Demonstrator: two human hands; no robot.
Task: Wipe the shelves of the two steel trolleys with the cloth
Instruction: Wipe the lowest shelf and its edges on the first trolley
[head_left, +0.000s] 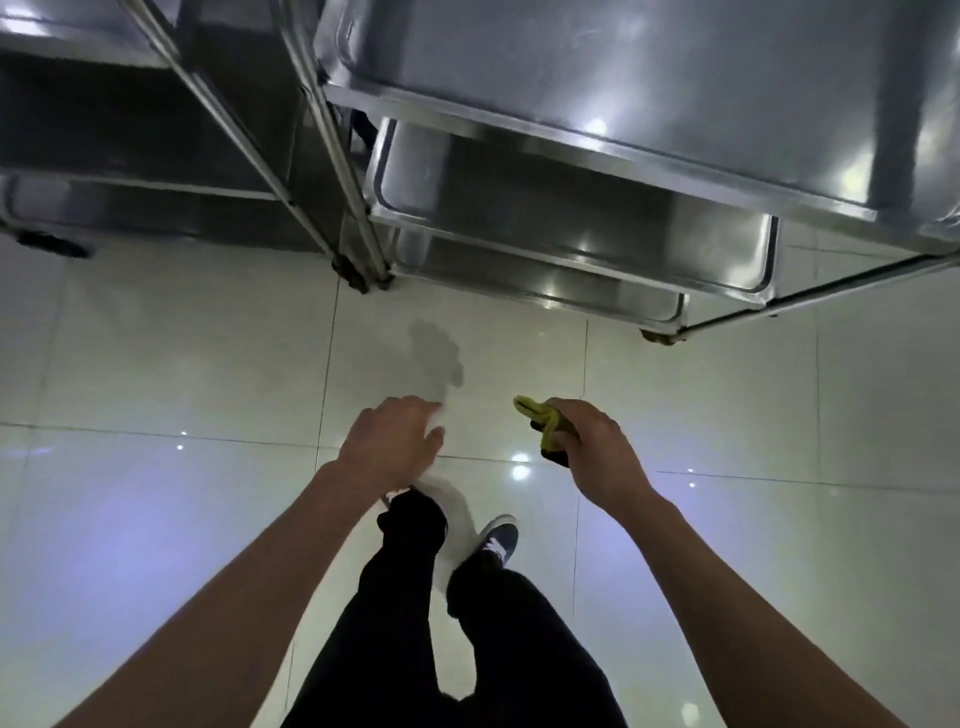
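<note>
the left steel trolley (156, 130) stands just beside the right steel trolley (597, 156), their corner legs almost touching. neither hand is on a shelf, both hang over the tiled floor (156, 364) short of the right trolley. the risk i judge: with the yellow cloth (540, 423) bunched small, a wipe may miss the tray corners, or knuckles may knock the raised steel rim. the left hand (395, 441) is palm down, fingers loosely spread, holding nothing. the right hand (587, 447) is curled tight round the cloth, one end poking out toward the trolley.
</note>
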